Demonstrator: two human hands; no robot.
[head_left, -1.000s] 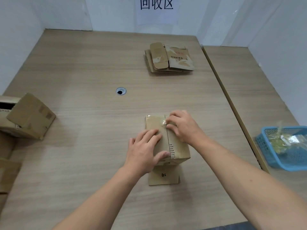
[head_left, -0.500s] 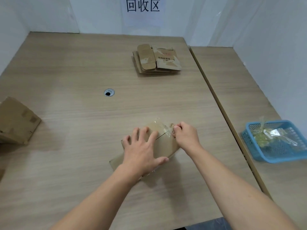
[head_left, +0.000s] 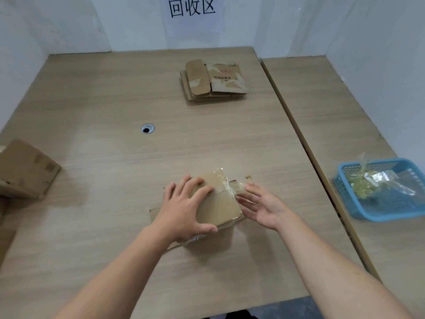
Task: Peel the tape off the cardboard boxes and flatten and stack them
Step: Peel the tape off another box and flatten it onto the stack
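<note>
Left hand point(head_left: 184, 210) is lying wide open with the fingers spread, and I am pressing it flat on top of the small box point(head_left: 218, 203) to pin it down. It is not curling round anything.

I am working on the big wooden table point(head_left: 103, 100). Another brown box point(head_left: 25, 169) is waiting at the far left edge. The pile of flat boxes point(head_left: 213, 81) is sitting at the back, well apart from my hands. The blue basket point(head_left: 386, 215) is standing on the side table to the right, and see-through scraps are lying in it.

The small box is lying near the front of the table, under my left hand, already partly squashed, with flaps sticking out below it.

My right hand point(head_left: 262, 206) is hanging open just beside the box, palm turned in, fingers nearly straight. The fingertips point(head_left: 247, 187) are touching the clear tape point(head_left: 231, 188), which is lifting off the top of the box. I cannot tell if the tape is sticking to them.

I think I am in the peeling step, on this one box. Next I am going to need a real pinch on that loose end, then a slow pull away while the left hand is pushing down, so the strip is coming off in one piece.
</note>
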